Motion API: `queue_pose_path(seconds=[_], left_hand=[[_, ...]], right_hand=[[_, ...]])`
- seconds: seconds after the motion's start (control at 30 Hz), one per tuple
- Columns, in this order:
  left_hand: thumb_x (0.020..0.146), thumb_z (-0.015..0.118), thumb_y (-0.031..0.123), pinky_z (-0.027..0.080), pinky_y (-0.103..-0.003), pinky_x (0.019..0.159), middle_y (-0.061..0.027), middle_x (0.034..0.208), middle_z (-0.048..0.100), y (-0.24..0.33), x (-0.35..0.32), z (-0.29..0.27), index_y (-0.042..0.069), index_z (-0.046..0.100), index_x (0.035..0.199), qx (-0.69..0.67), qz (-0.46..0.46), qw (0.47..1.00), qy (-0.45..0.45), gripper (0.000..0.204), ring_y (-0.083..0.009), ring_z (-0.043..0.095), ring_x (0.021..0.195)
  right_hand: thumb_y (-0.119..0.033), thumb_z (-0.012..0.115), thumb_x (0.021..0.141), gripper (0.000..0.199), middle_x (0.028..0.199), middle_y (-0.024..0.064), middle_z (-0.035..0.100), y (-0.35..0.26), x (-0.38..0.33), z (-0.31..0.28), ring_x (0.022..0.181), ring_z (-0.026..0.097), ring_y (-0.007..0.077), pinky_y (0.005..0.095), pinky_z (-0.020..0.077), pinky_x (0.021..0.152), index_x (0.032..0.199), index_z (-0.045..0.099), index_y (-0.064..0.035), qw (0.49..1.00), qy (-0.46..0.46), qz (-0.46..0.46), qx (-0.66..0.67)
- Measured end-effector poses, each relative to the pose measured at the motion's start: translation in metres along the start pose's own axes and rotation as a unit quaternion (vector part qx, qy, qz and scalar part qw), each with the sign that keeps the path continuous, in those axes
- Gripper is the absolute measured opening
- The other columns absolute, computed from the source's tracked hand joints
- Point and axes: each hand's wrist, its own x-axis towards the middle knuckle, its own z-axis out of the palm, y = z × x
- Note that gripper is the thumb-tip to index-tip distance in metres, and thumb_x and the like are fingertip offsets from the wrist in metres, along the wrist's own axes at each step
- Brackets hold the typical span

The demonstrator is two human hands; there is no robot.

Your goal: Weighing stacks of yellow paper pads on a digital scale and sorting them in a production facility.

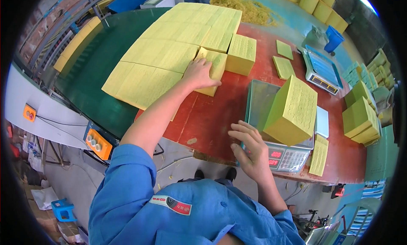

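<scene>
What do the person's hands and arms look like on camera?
The left hand and right hand are bare, with no gloves, rings or watch visible. The left sleeve is plain blue, folded back near the elbow; the right sleeve is blue too. Both forearms are uncovered.

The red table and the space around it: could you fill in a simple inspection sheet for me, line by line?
Surface: red table, with a pale patch near its front edge.
Job's things: rows of yellow blocks; a large block on the nearer scale, its display lit; a second scale farther back.
Clutter: loose flat yellow pieces.
Grip: left hand on a yellow block, firmness unclear; right hand open beside the nearer scale.
Cables: black cable running from an orange button box at left.
Surroundings: blue stool on the floor, blue bin, heap of yellow shreds beyond the table.
</scene>
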Motion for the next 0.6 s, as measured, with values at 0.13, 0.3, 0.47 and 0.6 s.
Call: queue_pose_path(seconds=[0.13, 0.3, 0.47, 0.6], left_hand=[[0.076, 0.068, 0.061, 0.032, -0.043, 0.113, -0.0234, 0.144, 0.042, 0.018, 0.005, -0.007, -0.001, 0.049, 0.136, -0.026, -0.049, 0.998, -0.007, 0.087, -0.0358, 0.038, 0.136], [0.083, 0.062, 0.059, 0.029, -0.045, 0.114, -0.026, 0.142, 0.042, 0.0, 0.032, 0.007, 0.001, 0.048, 0.137, -0.001, -0.021, 0.997, 0.075, 0.081, -0.0381, 0.037, 0.136], [0.085, 0.06, 0.057, 0.029, -0.045, 0.113, -0.0235, 0.134, 0.049, -0.001, 0.039, 0.024, 0.0, 0.05, 0.135, 0.017, 0.009, 0.999, 0.044, 0.077, -0.0373, 0.041, 0.131], [0.086, 0.06, 0.056, 0.029, -0.046, 0.112, -0.023, 0.129, 0.051, 0.006, 0.027, 0.018, -0.001, 0.051, 0.132, 0.002, 0.044, 0.998, 0.041, 0.074, -0.0372, 0.044, 0.127]], right_hand=[[-0.004, 0.068, 0.081, 0.03, 0.123, 0.0165, 0.062, 0.0, 0.006, 0.019, 0.124, 0.052, 0.0371, 0.0462, 0.0413, 0.103, 0.111, 0.065, -0.002, 0.999, -0.031, -0.031, 0.027], [-0.004, 0.067, 0.082, 0.029, 0.123, 0.0166, 0.062, 0.006, -0.016, 0.04, 0.123, 0.053, 0.037, 0.045, 0.0436, 0.102, 0.111, 0.065, -0.002, 0.996, -0.054, 0.019, 0.064], [-0.005, 0.066, 0.085, 0.029, 0.123, 0.0185, 0.062, 0.016, -0.043, 0.049, 0.121, 0.055, 0.0364, 0.0434, 0.0456, 0.101, 0.113, 0.065, -0.0017, 0.985, -0.046, 0.102, 0.134], [-0.005, 0.067, 0.084, 0.029, 0.123, 0.019, 0.062, 0.022, -0.041, 0.043, 0.121, 0.055, 0.0364, 0.0431, 0.0455, 0.101, 0.113, 0.065, -0.0007, 0.984, -0.041, 0.1, 0.143]])
